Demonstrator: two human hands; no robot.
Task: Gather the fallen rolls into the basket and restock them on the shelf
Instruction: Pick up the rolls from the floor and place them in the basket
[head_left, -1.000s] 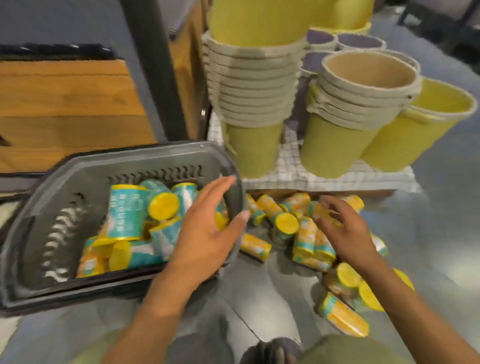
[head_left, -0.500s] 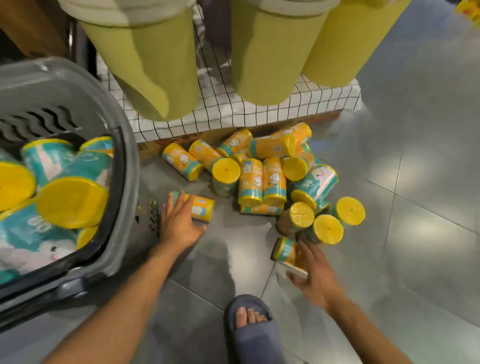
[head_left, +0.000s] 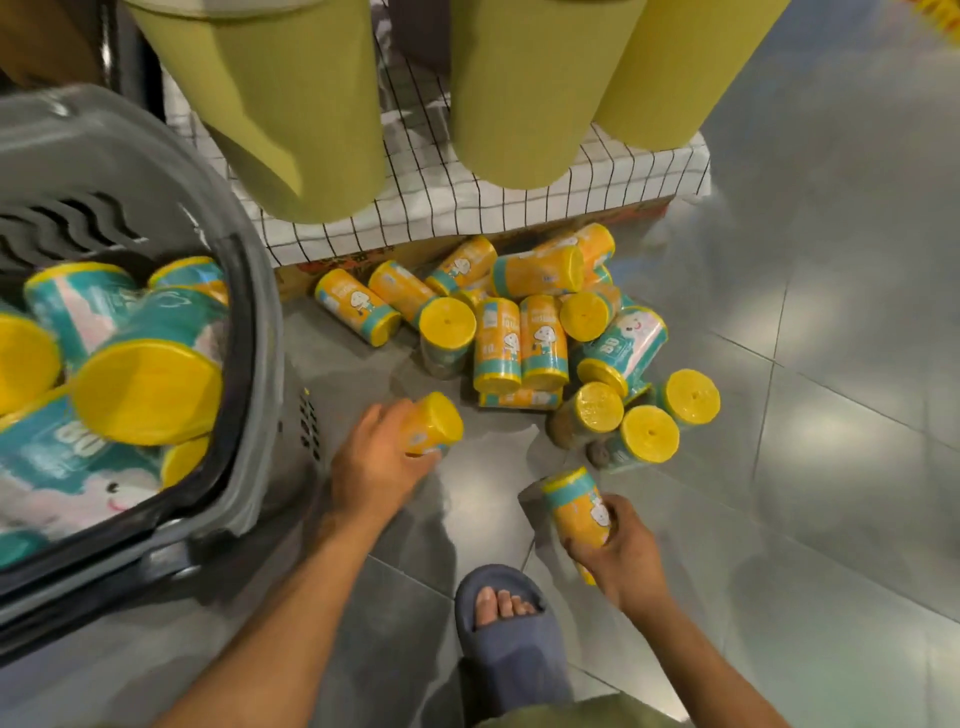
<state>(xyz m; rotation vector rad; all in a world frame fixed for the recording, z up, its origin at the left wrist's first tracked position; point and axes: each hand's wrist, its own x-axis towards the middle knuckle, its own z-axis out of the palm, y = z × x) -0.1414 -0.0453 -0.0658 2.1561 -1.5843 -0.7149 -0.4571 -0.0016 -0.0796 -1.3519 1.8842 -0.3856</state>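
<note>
My left hand (head_left: 374, 462) curls round a roll (head_left: 434, 423) just above the floor (head_left: 831, 467), beside the basket's (head_left: 254, 332) right wall. My right hand (head_left: 623, 556) clamps a second roll (head_left: 576, 506) near my slipper (head_left: 511, 639).

Both grips look shallow to me, with fingers on slick wrap, so either roll could slip as I swing it over the rim. The right one has further to go and might clip my left arm. The basket looks heaped, so a roll dropped on top may tumble back out. Reaching carelessly into the pile (head_left: 524, 338) could topple its upright rolls.

The basket holds many teal and yellow rolls lying crosswise. The pile lies at the foot of the checked platform (head_left: 519, 197), under green bins (head_left: 311, 104) whose insides I cannot see.
</note>
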